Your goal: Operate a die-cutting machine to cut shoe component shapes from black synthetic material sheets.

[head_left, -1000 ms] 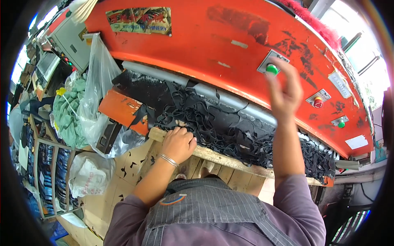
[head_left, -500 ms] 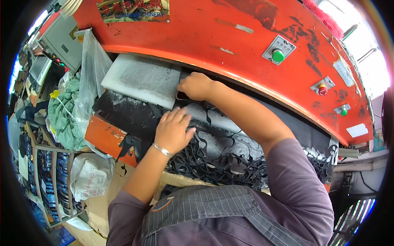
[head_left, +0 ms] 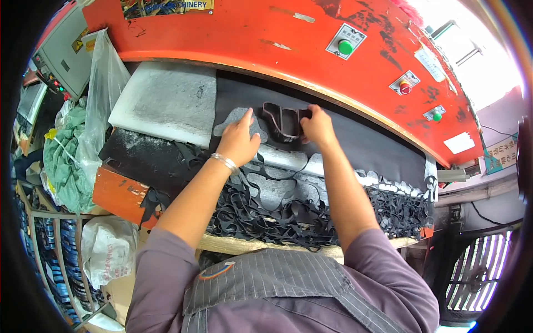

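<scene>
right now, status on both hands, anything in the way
Right hand gripping dark, curved, open-framed die. Left hand open at rounded grey patch. Tangled black scraps nearer body, clear of die.

Dark hollow die [head_left: 281, 120], apparently on black sheet [head_left: 239, 91]

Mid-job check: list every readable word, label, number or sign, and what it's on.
Locations only, wording not copied:
Picture plate on the orange-red machine: large lettering legible, top cut off.
Upper green-button plate: too small.
Red-button plate: too small.
Lower green-button plate: too small.
Pale strip label: too faint.
Wall sign: too blurred.
White bag: red print, blurred.
Grey cabinet: yellow warning sign, details too small.
</scene>
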`<state>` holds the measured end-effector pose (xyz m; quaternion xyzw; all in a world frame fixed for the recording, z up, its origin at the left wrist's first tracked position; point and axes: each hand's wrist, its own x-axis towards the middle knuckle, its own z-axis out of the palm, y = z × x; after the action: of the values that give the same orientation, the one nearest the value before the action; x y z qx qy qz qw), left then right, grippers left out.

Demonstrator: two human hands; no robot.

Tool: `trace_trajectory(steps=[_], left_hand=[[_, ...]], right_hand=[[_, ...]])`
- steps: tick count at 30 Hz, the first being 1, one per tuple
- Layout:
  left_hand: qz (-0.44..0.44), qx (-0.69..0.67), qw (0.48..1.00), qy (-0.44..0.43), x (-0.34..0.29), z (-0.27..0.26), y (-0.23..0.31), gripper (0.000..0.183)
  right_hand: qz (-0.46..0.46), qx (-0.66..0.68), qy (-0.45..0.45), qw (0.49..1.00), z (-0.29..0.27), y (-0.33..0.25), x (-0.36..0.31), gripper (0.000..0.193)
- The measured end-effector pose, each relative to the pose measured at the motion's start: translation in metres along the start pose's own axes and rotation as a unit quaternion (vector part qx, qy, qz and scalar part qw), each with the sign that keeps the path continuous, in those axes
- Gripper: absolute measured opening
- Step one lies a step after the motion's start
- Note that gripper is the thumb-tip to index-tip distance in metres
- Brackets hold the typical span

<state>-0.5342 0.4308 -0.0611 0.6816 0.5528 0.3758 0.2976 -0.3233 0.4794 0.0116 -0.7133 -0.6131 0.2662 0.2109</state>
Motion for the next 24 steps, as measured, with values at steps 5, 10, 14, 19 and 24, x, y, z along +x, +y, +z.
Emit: trace_trajectory(steps=[5, 10, 14, 19, 24], left_hand=[[0.005, 0.093, 0.996, 0.013, 0.007, 0.025, -0.005, 0.073], [0.025, 0.113, 0.993, 0.035, 0.009, 0.029, 0.000, 0.074], [0.022, 0.114, 0.992, 0.056, 0.009, 0.029, -0.004, 0.072], [0.037, 0.095, 0.992, 0.073, 0.008, 0.031, -0.008, 0.070], [0.061, 0.105, 0.990, 0.066, 0.007, 0.028, -0.004, 0.068]], right_hand=[[-0.074, -0.028, 0.053, 0.995, 0.014, 0.036, -0.024, 0.062], [-0.241, -0.141, 0.090, 0.956, 0.027, 0.063, -0.029, 0.079], [-0.256, -0.121, 0.084, 0.955, 0.030, 0.067, -0.030, 0.072], [-0.282, -0.123, 0.078, 0.948, 0.026, 0.072, -0.032, 0.065], [-0.293, -0.154, 0.076, 0.941, 0.023, 0.068, -0.033, 0.062]])
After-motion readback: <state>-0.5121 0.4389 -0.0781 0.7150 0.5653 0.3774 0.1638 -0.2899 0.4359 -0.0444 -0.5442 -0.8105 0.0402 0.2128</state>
